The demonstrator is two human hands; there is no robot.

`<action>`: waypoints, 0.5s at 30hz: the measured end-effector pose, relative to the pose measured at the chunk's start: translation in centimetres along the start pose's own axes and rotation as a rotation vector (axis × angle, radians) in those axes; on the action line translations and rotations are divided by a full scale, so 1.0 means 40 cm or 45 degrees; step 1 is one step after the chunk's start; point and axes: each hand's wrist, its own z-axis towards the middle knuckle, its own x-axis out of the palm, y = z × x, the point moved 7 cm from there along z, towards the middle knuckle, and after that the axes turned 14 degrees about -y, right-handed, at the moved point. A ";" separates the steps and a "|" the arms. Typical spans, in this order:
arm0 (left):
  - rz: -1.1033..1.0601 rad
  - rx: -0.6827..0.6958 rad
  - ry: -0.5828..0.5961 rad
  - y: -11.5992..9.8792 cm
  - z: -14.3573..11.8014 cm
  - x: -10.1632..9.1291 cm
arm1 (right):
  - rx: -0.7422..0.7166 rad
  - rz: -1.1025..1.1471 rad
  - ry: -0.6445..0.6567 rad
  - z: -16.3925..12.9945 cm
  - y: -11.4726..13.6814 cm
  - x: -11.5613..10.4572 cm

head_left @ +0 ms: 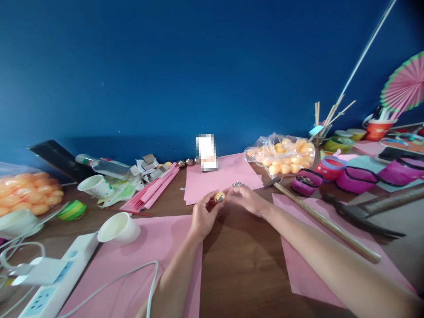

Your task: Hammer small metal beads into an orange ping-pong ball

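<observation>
One ball (220, 198) in a fingertip pinch

Held it at the dial's centre, over the table (245, 265), with the left hand (202, 214) nearly closed round its side. Held the right hand (247, 199) at three o'clock, fingers curled, tips just beside; could not tell of any grip there. Risked losing the ball through too loose a pinch on so smooth a curve, or knocking the beads (237, 184) towards two o'clock with the right knuckles. Saw glossy yellow with a silvery centre, glinting round beads, brown wood grain, flat pink paper (212, 187) at twelve, a crinkled clear bag (261, 144) at two, a dark hooked hammer (380, 204) at three.
</observation>
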 end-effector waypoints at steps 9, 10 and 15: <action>0.004 -0.010 -0.004 -0.001 0.000 0.001 | -0.016 0.024 0.022 0.000 0.003 0.001; 0.006 -0.008 -0.010 0.000 0.001 0.000 | -0.018 0.021 0.020 0.000 0.003 0.001; 0.025 0.002 -0.026 0.004 0.001 -0.003 | -0.013 0.008 0.016 -0.001 0.003 0.001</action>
